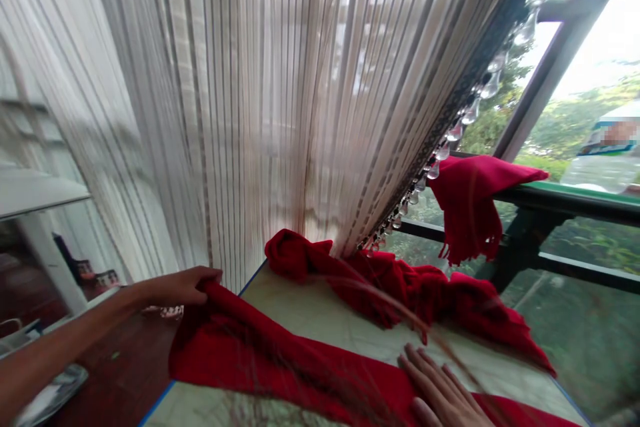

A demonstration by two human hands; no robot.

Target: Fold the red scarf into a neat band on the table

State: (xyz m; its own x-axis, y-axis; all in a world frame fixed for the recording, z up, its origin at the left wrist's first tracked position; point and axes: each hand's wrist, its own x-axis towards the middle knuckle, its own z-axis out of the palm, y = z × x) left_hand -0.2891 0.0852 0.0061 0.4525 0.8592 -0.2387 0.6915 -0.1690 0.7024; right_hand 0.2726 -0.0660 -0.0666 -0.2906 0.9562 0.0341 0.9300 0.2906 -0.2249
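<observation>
A long red fringed cloth (pixel 300 360) lies across a pale marble-like table top (pixel 320 313), bunched up at its far end under the curtain. My left hand (pixel 187 283) is closed on the cloth's left edge, beyond the table's left side. My right hand (pixel 440 390) lies flat with fingers stretched out, pressing the cloth near the table's front edge.
A striped sheer curtain (pixel 280 100) with a beaded trim hangs down onto the table's far edge. A second red fringed cloth (pixel 473 203) drapes over a dark green railing (pixel 575 200) at the right. Dark wooden floor (pixel 120 373) lies to the left.
</observation>
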